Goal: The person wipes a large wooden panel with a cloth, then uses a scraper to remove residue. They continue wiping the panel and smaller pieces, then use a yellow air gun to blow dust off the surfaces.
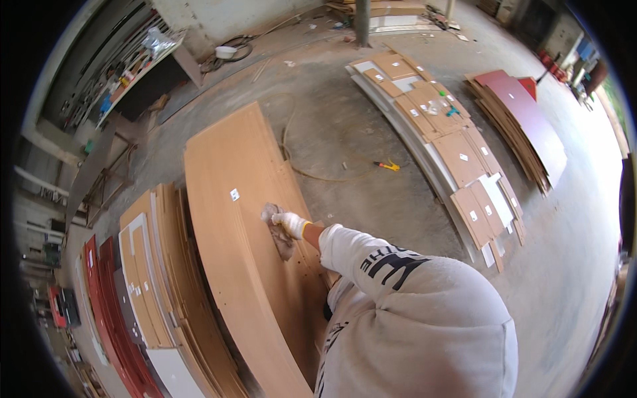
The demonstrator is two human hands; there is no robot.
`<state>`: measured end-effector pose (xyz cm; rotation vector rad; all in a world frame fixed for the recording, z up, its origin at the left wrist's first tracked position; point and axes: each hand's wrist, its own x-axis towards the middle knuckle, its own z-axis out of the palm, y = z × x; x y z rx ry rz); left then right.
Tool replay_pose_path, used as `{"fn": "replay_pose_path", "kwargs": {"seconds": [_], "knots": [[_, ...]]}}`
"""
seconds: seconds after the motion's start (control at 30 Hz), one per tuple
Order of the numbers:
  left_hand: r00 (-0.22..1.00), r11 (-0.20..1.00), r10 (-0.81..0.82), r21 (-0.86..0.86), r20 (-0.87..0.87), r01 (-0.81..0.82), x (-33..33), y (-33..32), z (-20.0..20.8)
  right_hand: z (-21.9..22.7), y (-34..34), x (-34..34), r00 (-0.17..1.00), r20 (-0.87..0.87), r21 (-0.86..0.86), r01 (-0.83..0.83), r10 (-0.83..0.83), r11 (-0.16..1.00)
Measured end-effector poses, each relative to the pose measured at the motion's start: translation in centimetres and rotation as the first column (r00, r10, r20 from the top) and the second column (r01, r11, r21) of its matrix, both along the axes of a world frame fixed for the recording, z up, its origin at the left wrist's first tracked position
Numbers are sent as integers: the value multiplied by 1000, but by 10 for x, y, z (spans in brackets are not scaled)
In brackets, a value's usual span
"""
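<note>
Boards, dark red, formed a long row at far left. Immediately right of them was a larger stack of tan boards, with white sheets among it and small white labels on some faces. Behind, upper left: workbench, top crowded with small items and clear plastic wrapping. White basin on the floor beyond it, dark coiled tubing beside it.

Centre-left: large wood-grain panel, long side running away from the wearer, one white label on its face. Grey-brown cloth lay bunched on the panel's surface, right of that label. Right hand, in a white glove with a yellowish cuff, had its fingers closed on the cloth, pinching its upper part against the wood. A strip of bare wrist showed between the cuff and the white sleeve, which carried dark lettering. Left hand was out of view; its state could not be told.

Right of the panel, a thin hose curved over the concrete floor toward a yellow hand tool with an orange tip. Further right: long spread of labelled tan and white boards, a teal tool resting on top. Beyond these, a purplish panel topped another stack of boards.
</note>
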<state>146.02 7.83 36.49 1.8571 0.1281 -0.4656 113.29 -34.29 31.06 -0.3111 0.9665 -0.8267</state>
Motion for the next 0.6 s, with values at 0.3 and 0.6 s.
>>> {"fn": "replay_pose_path", "kwargs": {"seconds": [0.3, 0.6], "knots": [[961, 959, 244, -115, -128, -259, -30, 16, -6, 0, -83, 48, 961, 273, 0, -33, 32, 999], [833, 819, 503, -181, -230, -544, -82, -43, -21, -48, -278, 85, 992, 122, -25, 13, -10, 1000]]}}
